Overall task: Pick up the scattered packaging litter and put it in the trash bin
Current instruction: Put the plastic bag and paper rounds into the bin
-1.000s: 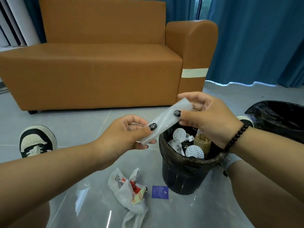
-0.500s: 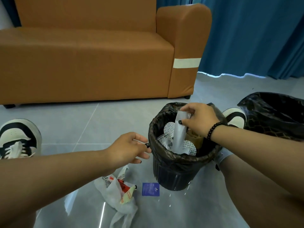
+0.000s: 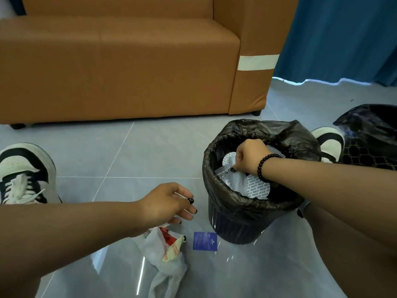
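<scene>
A small black trash bin (image 3: 240, 224) lined with a black bag stands on the grey tile floor. My right hand (image 3: 250, 157) is inside its mouth, fingers curled and pinching a clear plastic wrapper (image 3: 236, 179) that hangs down among white round seals. My left hand (image 3: 169, 203) hovers low beside the bin, fingers loosely spread and holding nothing. Just under it lies a crumpled white plastic bag (image 3: 165, 254) with red and yellow wrappers inside. A small blue square packet (image 3: 205, 241) lies flat on the floor at the bin's base.
An orange sofa (image 3: 129, 65) stands behind, with blue curtains (image 3: 343, 35) to its right. A second black bag (image 3: 371, 134) sits at the far right. My two black-and-white shoes (image 3: 23, 173) (image 3: 327, 143) flank the working area.
My right hand carried the clear wrapper from in front of me down into the bin. My left hand let go of it and dropped towards the white bag.
</scene>
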The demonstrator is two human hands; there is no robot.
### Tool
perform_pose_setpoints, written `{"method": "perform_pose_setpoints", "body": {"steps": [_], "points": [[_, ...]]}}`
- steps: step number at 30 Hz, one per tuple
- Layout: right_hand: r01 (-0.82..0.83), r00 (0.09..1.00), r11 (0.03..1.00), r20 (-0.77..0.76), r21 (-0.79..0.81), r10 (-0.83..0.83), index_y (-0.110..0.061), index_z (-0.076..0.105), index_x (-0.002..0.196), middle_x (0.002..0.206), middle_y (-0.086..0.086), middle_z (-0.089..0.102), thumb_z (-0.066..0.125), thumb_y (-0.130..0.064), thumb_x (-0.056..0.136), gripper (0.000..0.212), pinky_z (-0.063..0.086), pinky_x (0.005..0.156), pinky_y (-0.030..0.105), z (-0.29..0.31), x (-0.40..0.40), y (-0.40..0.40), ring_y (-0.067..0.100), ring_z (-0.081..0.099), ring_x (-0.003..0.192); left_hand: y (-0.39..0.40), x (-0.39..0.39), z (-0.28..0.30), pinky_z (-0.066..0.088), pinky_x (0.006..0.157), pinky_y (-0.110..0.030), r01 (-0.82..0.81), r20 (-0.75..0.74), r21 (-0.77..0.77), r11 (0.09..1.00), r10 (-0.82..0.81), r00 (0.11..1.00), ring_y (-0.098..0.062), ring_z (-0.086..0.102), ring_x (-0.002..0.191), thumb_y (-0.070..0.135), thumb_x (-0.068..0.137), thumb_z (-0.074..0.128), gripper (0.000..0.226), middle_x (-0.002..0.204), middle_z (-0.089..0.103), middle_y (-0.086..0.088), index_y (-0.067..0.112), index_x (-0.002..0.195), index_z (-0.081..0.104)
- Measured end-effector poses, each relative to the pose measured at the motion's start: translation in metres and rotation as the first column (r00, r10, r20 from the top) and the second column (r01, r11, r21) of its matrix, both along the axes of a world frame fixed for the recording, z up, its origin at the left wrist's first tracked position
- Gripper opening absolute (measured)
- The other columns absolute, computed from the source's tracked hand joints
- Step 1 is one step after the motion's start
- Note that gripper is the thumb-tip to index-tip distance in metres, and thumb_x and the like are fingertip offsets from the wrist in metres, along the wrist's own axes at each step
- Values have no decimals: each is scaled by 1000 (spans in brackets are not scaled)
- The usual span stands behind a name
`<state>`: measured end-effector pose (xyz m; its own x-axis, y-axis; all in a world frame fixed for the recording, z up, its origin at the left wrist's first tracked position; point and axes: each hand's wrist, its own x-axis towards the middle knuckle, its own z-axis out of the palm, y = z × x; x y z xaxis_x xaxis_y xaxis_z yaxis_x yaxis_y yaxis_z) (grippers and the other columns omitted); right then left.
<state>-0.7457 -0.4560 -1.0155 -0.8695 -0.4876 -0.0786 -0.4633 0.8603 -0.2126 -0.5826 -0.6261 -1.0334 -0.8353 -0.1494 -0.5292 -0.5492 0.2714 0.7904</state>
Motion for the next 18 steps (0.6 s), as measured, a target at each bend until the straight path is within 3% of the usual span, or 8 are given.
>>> {"method": "perform_pose_setpoints", "body": {"steps": [6, 12, 18], "points": [[-48, 998, 996, -44, -81, 45, -4, 72, 75, 78, 6, 71, 63, -11, 84, 15, 51, 89, 30, 8, 6, 6, 16, 64, 76, -8, 8, 1, 53, 66, -27, -4, -5, -1, 1000, 4, 1000, -16, 70, 77, 10, 93, 54, 11, 89, 75, -5, 12, 103, 59], [-42, 988, 963, -157, -265, 0, -11, 70, 71, 71, -5, 64, 66, -18, 83, 14, 47, 67, 23, 40, 37, 6, 10, 58, 71, -10, 16, 16, 52, 64, -24, -2, -88, -27, 1000, 0, 996, -15, 71, 76, 9, 94, 53, 11, 90, 75, -6, 12, 103, 59], [-144, 974, 872, -225, -467, 40, -18, 67, 67, 71, -9, 60, 69, -19, 79, 12, 47, 67, 19, 66, 84, -16, 3, 54, 64, -28, 25, 27, 51, 64, -24, -47, -148, -50, 998, 39, 988, -14, 70, 75, 8, 93, 51, 13, 91, 75, -6, 10, 104, 58]]}}
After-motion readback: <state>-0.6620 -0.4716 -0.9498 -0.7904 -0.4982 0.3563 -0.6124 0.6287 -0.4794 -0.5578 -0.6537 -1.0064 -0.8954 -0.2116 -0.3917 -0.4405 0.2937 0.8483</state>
